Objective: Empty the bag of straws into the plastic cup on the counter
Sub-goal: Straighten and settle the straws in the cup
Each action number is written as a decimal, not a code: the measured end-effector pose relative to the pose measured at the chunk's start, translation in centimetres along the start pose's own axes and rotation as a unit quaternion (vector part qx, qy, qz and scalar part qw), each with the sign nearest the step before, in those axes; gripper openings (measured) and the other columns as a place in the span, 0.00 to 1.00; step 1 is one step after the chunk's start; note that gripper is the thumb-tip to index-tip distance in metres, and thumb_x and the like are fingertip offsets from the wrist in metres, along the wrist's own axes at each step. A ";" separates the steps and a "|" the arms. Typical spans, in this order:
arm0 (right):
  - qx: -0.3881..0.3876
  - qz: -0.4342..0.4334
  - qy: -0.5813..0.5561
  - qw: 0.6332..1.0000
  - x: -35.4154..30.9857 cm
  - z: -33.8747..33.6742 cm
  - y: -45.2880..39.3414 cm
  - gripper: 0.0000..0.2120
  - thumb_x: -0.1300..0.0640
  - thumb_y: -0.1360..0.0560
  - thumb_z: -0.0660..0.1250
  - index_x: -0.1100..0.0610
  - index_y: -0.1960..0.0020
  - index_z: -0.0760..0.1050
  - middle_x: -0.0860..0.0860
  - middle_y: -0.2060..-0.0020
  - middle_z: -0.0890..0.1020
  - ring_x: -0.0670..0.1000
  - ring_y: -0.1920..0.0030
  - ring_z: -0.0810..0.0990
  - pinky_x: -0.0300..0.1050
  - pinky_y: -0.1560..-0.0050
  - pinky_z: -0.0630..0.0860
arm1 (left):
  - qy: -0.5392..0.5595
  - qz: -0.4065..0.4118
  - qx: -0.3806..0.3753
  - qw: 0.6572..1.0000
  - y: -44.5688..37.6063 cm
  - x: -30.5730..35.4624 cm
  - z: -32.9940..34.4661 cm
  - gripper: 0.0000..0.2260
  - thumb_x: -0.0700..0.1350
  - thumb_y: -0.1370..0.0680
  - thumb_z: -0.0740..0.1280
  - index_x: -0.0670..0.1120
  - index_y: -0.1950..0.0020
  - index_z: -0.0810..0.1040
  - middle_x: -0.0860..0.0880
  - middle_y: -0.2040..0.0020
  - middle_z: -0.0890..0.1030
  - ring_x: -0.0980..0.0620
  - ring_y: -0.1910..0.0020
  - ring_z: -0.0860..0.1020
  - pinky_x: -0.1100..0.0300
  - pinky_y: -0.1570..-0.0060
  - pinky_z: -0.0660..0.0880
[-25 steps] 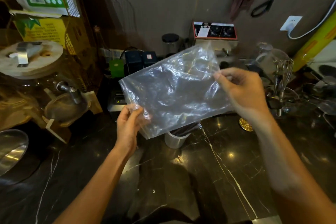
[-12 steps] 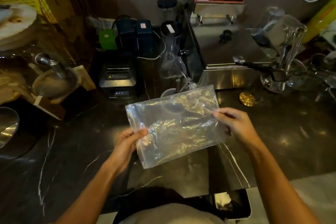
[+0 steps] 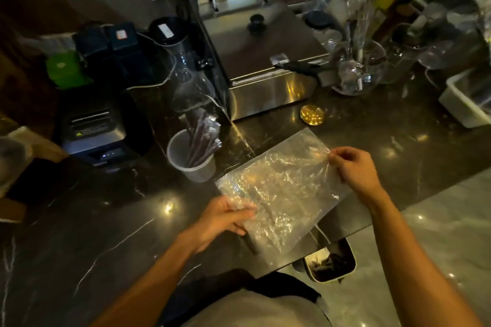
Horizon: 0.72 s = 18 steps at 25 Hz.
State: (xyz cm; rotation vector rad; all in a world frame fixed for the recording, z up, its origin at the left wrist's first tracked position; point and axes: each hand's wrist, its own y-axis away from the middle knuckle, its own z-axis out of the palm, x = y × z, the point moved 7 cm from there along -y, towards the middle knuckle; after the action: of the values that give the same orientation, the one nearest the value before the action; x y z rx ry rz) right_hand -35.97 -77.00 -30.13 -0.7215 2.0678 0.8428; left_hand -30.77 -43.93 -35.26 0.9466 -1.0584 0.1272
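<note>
A clear plastic bag (image 3: 281, 188), flat and crinkled with nothing visible inside, is held over the dark marble counter (image 3: 93, 220). My left hand (image 3: 225, 218) pinches its near left corner. My right hand (image 3: 353, 167) pinches its far right corner. To the left of the bag stands a translucent plastic cup (image 3: 191, 159) upright on the counter. A bundle of dark wrapped straws (image 3: 203, 135) leans inside it, tops sticking out above the rim. The bag is apart from the cup.
A black receipt printer (image 3: 93, 127) sits left of the cup, a glass carafe (image 3: 186, 71) behind it. A steel appliance (image 3: 265, 61) stands at the back, a gold disc (image 3: 312, 114) in front of it. Glassware (image 3: 353, 34) crowds the right. A bin (image 3: 329, 263) sits below the counter edge.
The bag has come down and to the right, away from the cup, with both hands holding it. The cup with the straws now stands uncovered to its left.
</note>
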 end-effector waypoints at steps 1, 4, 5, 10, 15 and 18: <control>0.021 -0.011 0.048 0.999 0.4 -0.6 -1.1 0.07 0.58 0.19 0.68 0.57 0.44 0.83 0.54 0.54 0.86 0.55 0.55 0.85 0.51 0.57 0.83 | -0.003 -0.001 0.022 1.000 -1.3 0.4 0.6 0.12 0.40 0.23 0.74 0.40 0.40 0.84 0.40 0.47 0.88 0.45 0.53 0.86 0.57 0.55 0.85; 0.049 -0.031 0.141 0.988 0.9 -1.9 -3.5 0.19 0.57 0.20 0.68 0.61 0.31 0.77 0.61 0.39 0.84 0.63 0.41 0.83 0.64 0.40 0.80 | 0.010 -0.023 0.074 0.997 -5.4 1.2 2.8 0.12 0.41 0.22 0.74 0.41 0.39 0.83 0.42 0.48 0.88 0.52 0.59 0.86 0.57 0.55 0.85; 0.051 -0.038 0.161 0.985 0.9 -2.3 -4.2 0.22 0.55 0.21 0.68 0.61 0.29 0.75 0.62 0.36 0.82 0.64 0.38 0.82 0.63 0.37 0.79 | 0.013 -0.028 0.074 0.997 -6.6 1.5 3.8 0.12 0.42 0.21 0.73 0.42 0.38 0.83 0.42 0.47 0.88 0.53 0.59 0.87 0.57 0.55 0.85; 0.017 -0.054 0.235 0.970 1.1 -1.8 -5.2 0.24 0.54 0.21 0.67 0.58 0.26 0.71 0.59 0.25 0.69 0.64 0.35 0.79 0.62 0.35 0.77 | 0.010 -0.033 0.091 0.995 -10.8 2.5 6.1 0.13 0.42 0.20 0.71 0.40 0.37 0.81 0.41 0.43 0.87 0.51 0.56 0.85 0.62 0.59 0.83; -0.119 -0.118 0.340 0.925 1.8 3.6 -3.0 0.19 0.54 0.19 0.66 0.56 0.29 0.75 0.57 0.29 0.73 0.58 0.31 0.74 0.57 0.31 0.74 | 0.033 -0.025 0.119 0.992 -12.4 3.3 6.8 0.16 0.42 0.21 0.73 0.38 0.36 0.76 0.41 0.41 0.85 0.48 0.47 0.85 0.57 0.50 0.83; -0.133 -0.122 0.374 0.910 2.7 5.2 -2.6 0.19 0.51 0.19 0.65 0.55 0.30 0.75 0.57 0.30 0.73 0.59 0.30 0.72 0.58 0.30 0.72 | 0.019 -0.021 0.124 0.992 -11.8 3.5 5.9 0.18 0.43 0.21 0.73 0.40 0.34 0.74 0.42 0.41 0.84 0.47 0.46 0.84 0.60 0.55 0.81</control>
State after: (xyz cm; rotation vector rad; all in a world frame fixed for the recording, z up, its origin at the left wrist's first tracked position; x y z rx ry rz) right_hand -33.26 -75.24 -35.60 -1.6193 2.4510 0.7792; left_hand -27.03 -56.57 -38.69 1.1862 -1.0010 0.2460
